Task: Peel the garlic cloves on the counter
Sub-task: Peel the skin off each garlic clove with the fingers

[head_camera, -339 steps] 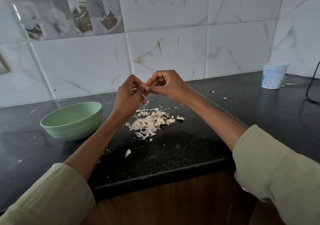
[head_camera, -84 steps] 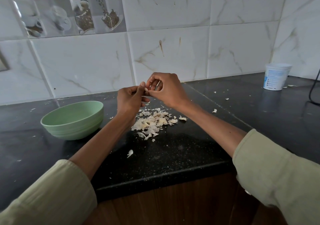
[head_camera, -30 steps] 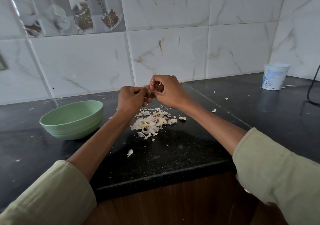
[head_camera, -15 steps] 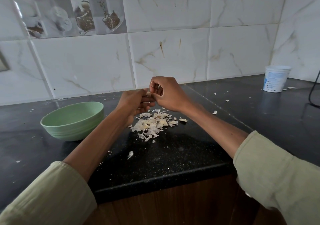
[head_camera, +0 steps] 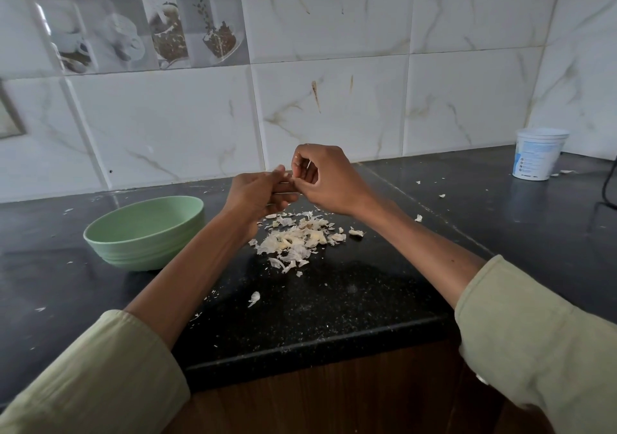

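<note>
A loose heap of pale, papery garlic skins and cloves [head_camera: 298,237] lay on the black desk [head_camera: 350,300] at frame centre, with stray flakes scattered around it.

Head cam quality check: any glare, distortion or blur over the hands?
Head view: soft, even light; faint sheen on the black counter; wide-angle bending of the wall tiles at left; left hand and right hand fairly sharp, whatever they pinch too small to resolve.
</note>
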